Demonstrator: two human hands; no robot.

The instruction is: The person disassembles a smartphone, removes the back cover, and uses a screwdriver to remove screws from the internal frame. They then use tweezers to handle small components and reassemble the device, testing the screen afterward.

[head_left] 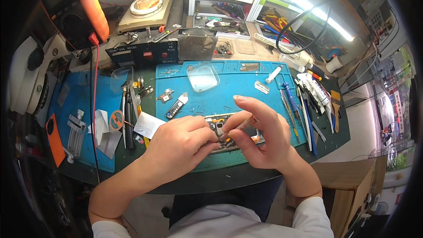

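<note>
- On the blue mat (238,86): left hand (183,143) at opened device (218,126); finger grip hidden, cannot tell.
- Right hand (274,139) pinches slim tool (246,123); advise light, steady pressure.

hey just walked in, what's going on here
A person is bent over an opened, phone-like device with bare inner parts, lying on a blue mat. The right hand grips a slim tool between thumb and fingers, angled down toward the device. The left hand has its fingertips at the device; whether they pinch something is hidden. Beyond the hands, a utility knife and a clear plastic tray lie on the mat.
</note>
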